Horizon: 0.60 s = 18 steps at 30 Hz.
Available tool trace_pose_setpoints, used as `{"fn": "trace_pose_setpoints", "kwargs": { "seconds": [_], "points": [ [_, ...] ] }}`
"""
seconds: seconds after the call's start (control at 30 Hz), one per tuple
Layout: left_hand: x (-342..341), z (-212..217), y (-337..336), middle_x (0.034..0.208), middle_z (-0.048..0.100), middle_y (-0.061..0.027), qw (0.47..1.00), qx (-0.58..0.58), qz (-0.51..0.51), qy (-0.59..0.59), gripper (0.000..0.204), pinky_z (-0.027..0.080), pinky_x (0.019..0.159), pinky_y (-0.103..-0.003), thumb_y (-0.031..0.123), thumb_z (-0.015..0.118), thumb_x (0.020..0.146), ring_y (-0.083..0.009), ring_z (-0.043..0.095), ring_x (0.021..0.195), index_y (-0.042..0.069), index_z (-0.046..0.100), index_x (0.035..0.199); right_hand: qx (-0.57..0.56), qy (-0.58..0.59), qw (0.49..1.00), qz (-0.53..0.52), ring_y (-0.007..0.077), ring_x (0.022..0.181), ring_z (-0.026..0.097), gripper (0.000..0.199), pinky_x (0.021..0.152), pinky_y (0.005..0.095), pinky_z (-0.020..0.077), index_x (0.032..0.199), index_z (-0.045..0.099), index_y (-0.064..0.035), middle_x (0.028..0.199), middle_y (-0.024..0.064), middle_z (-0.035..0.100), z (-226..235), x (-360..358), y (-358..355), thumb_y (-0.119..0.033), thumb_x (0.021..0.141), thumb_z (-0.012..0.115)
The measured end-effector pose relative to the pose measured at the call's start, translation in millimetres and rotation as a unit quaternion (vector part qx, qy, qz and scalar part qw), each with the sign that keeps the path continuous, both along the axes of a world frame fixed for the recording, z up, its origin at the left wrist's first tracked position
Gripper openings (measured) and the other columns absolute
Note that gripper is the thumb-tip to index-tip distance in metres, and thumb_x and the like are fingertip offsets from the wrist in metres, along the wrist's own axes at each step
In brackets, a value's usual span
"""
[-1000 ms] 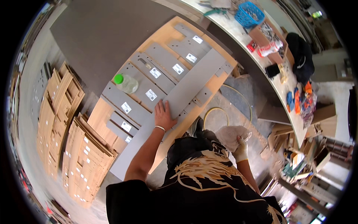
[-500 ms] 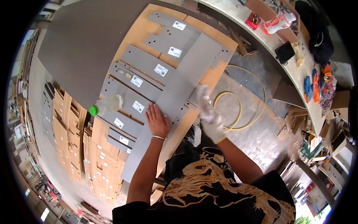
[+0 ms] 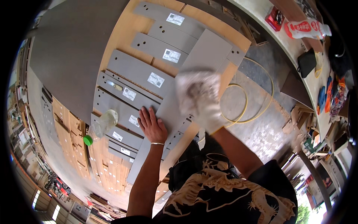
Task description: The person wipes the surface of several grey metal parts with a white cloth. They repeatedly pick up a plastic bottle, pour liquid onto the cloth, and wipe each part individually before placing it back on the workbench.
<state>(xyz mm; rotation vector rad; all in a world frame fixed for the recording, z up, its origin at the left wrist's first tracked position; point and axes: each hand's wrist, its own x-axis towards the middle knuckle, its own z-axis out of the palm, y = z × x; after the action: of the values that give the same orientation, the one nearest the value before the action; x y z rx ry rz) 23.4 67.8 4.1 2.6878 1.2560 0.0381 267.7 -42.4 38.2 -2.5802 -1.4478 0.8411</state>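
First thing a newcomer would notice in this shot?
Likely the gloved right hand with a whitish cloth, blurred over the long grey board at centre. Then the bare left hand, laid across that board's left edge, and the green-capped clear bottle to its left. Yellow hose loops on the floor at right also stand out.

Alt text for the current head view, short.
A person's bare left hand lies flat at the edge of a long, flat grey panel while the blurred, white-gloved right hand has a pale cloth over it. Smaller grey, white-labelled panels lie partly beneath, on a light wood-coloured board; a green-capped clear plastic bottle is at left.
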Motion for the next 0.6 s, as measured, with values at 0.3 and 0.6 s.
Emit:
{"fn": "trace_pose_setpoints", "kwargs": {
  "seconds": [0.3,0.6],
  "points": [
    [7,2,2,0.169,0.038,-0.0210,1.000,-0.019,-0.022,-0.007,0.054,0.019,0.125,-0.068,0.029,0.050,0.101,-0.0487,0.030,0.156,0.019,0.055,0.154,0.102,-0.234,0.945,-0.202,0.0331,0.154,0.038,0.050,0.131,0.0525,0.0158,0.145,0.062,-0.0143,0.151,0.0183,0.057,-27,143,108,-0.030,0.098,0.061],
    [5,3,0,0.169,0.038,-0.0202,1.000,-0.013,-0.013,0.008,0.058,0.018,0.126,-0.067,0.030,0.050,0.099,-0.0492,0.031,0.156,0.011,0.054,0.154,0.381,0.558,0.657,-0.335,0.0218,0.121,0.063,0.040,0.103,0.0324,0.0496,0.134,0.060,-0.0134,0.137,0.0071,0.065,-39,93,100,-0.040,0.105,0.059]
  ]
}}
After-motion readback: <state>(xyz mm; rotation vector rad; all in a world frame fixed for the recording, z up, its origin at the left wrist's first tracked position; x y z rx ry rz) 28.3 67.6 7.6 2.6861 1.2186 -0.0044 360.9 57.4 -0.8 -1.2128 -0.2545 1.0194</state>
